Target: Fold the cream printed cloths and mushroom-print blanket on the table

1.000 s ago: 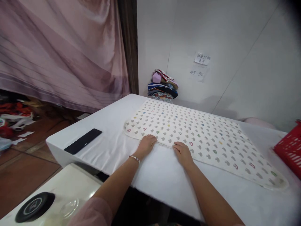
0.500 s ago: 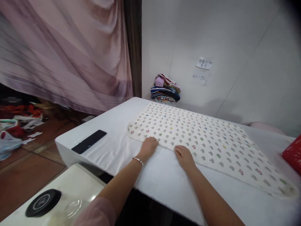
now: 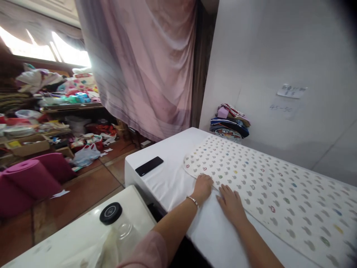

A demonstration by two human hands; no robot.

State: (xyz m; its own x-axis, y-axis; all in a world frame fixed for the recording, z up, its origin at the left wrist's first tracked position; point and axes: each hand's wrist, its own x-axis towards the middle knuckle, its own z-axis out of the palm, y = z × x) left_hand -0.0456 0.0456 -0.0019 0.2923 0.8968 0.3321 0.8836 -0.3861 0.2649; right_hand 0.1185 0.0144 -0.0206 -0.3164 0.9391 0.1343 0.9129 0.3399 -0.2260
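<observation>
A white cloth (image 3: 259, 178) with small grey shapes and a few coloured ones lies spread on the white-covered table (image 3: 175, 163), its rounded end on the left. My left hand (image 3: 202, 189), with a silver bracelet at the wrist, lies on the cloth's near edge, its fingers stretched out. Close beside it to the right, my right hand (image 3: 232, 205) rests flat with fingers apart, the fingertips on the same edge and the thumb over the table cover. The cloth's right end runs out of view.
A black phone (image 3: 149, 166) lies at the table's left corner. Folded fabrics (image 3: 230, 123) are stacked by the wall. At lower left, a clear bottle with a black lid (image 3: 111, 213) stands on a pale surface (image 3: 69, 230). Pink rolls (image 3: 33, 178) lie on the floor.
The view has turned left, bringing the cluttered room in. My right hand's fingers have opened out from a curled hold at the cloth edge. My left hand stays at the edge.
</observation>
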